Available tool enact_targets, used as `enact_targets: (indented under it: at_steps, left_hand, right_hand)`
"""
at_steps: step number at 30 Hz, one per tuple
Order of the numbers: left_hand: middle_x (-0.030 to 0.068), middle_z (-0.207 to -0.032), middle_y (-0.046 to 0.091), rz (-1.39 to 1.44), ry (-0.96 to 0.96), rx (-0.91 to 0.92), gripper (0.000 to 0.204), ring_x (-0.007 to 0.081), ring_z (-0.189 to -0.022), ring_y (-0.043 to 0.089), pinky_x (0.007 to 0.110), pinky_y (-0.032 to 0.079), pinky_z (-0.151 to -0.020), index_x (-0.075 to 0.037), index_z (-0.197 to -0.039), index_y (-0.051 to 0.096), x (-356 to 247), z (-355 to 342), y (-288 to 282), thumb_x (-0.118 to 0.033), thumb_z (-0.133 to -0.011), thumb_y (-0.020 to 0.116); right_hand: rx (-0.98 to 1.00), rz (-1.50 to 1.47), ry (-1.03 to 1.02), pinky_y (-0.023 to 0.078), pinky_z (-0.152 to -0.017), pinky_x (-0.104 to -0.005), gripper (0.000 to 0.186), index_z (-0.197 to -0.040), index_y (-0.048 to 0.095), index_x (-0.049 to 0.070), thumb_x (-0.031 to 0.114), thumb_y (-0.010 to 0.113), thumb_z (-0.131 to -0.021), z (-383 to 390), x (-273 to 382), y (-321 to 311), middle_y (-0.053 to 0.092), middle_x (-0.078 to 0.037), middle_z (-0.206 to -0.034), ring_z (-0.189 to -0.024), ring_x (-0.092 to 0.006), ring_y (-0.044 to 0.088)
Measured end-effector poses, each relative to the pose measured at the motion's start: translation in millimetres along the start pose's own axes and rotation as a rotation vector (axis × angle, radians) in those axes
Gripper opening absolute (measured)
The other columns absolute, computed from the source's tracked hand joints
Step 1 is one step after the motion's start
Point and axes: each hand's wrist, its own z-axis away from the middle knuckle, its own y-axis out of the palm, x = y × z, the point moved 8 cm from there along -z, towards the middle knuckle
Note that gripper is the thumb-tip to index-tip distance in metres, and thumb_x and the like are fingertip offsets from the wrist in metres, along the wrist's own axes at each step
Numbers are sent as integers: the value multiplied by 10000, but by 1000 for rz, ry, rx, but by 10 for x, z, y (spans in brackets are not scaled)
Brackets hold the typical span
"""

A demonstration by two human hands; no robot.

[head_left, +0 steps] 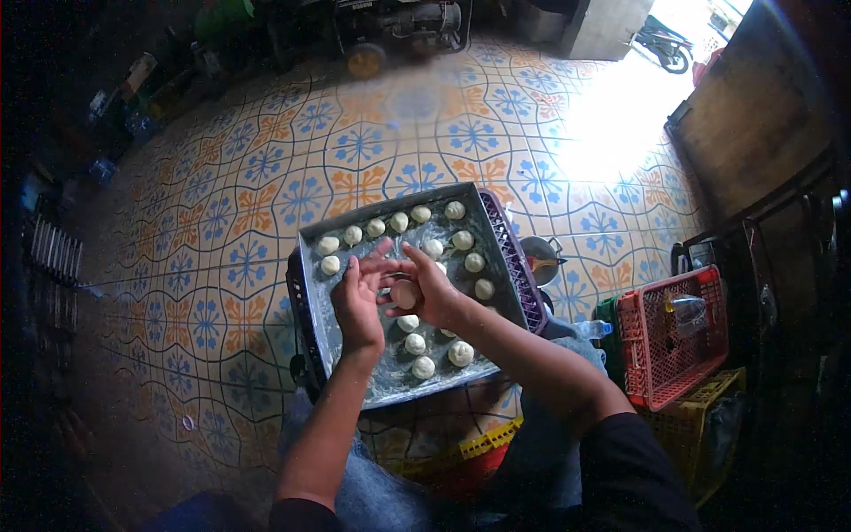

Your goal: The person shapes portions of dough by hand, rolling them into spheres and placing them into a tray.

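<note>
Both my hands are above a floured metal tray (355,390) that holds several round balls of white dough, such as one dough ball (461,354) near its front edge. A flattened dough ball (405,294) is cupped against the palm side of my right hand (434,288), whose fingers curve around it. My left hand (357,306) faces it with fingers stretched out, their tips close to the dough. Whether those fingertips touch it is hard to tell. The hands and forearms hide some of the tray's middle.
Under the tray shows a purple plastic crate (514,257). A metal pot (539,257) stands right of it on the tiled floor (257,213). Farther right are a red crate (671,337), a yellow crate (714,426) and a plastic bottle (592,329). A wheeled machine (403,27) stands at the back.
</note>
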Motion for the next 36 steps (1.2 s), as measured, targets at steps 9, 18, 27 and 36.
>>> enact_targets:
  at_steps: [9,18,27,36]
  left_hand:
    - [141,-1462,522,638,-440,475,755,295,-1368,495,438,357,-1171,-60,-1475,436,526,63,97,-645,-1019,293]
    - [152,-1450,522,673,-458,312,803,354,-1330,508,502,381,-1142,-95,-1472,443,1078,102,-17,-702,-954,357]
    - [24,-1026,640,156,-390,68,502,167,-931,621,314,517,-795,-116,-1147,608,882,-94,-382,-551,-1048,378]
    - [197,-1551,334,-466,-400,-100,828,292,-1412,360,462,311,-1145,-92,-1580,233,1270,-498,-859,-648,-998,425]
  right_hand:
    - [167,1347,-1605,522,-935,-530,422,-1183,660,37,388,480,-1035,1007,354,904,697,-161,-1019,-1013,-333,671]
    - [275,1388,-1355,398,-1090,-539,454,-1215,710,128,467,595,-937,689,31,808,704,-180,-1182,-1125,-367,665]
    - [5,1704,-1239,414,-1091,-526,439,-1161,729,82,424,534,-965,642,538,581,732,-148,-1122,-1165,-295,661]
    - [-306,937,-1046,523,-760,-413,423,-956,724,42,361,462,-1048,479,1046,-97,725,-155,-895,-871,-315,714]
